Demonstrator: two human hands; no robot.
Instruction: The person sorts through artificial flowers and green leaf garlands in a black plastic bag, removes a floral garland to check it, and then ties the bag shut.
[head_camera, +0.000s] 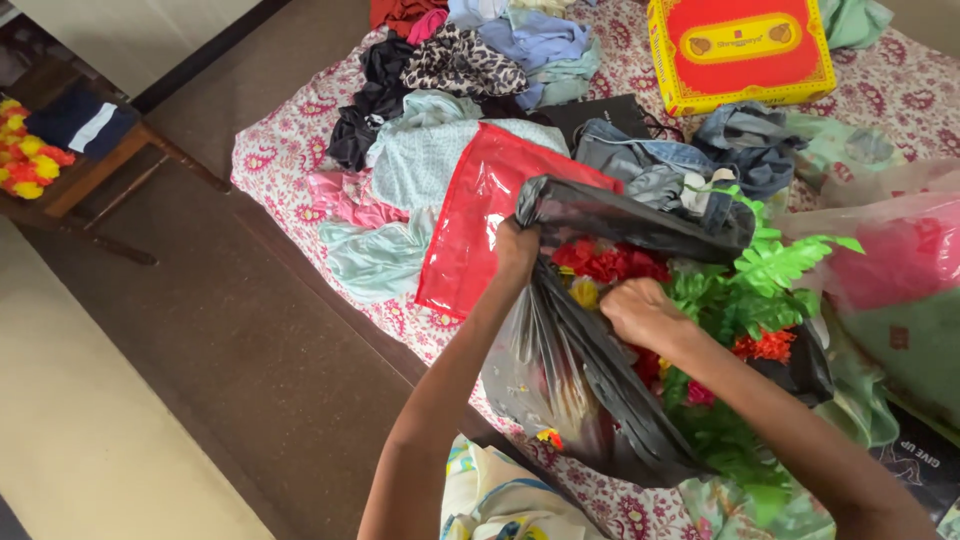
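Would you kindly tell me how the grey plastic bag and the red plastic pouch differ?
The grey plastic bag is dark, crumpled, bulging with artificial flowers and leaves; the red plastic pouch is bright, flat and smooth. The left hand grips the bag's rim and the right hand reaches inside; the pouch lies untouched. Both rest on the bed.

Support: bed (285, 150) under a white sheet with a pink floral print.
Beneath the left hand (516, 250): dark plastic bag (600, 400) of artificial flowers and green leaves.
Just left of that hand: flat red pouch (480, 215), on pale blue cloth (425, 160).
Beyond the hands: heap of mixed clothes (470, 60), denim garments (690, 155).
Far beyond the right hand (640, 312): red-and-yellow box (740, 50).
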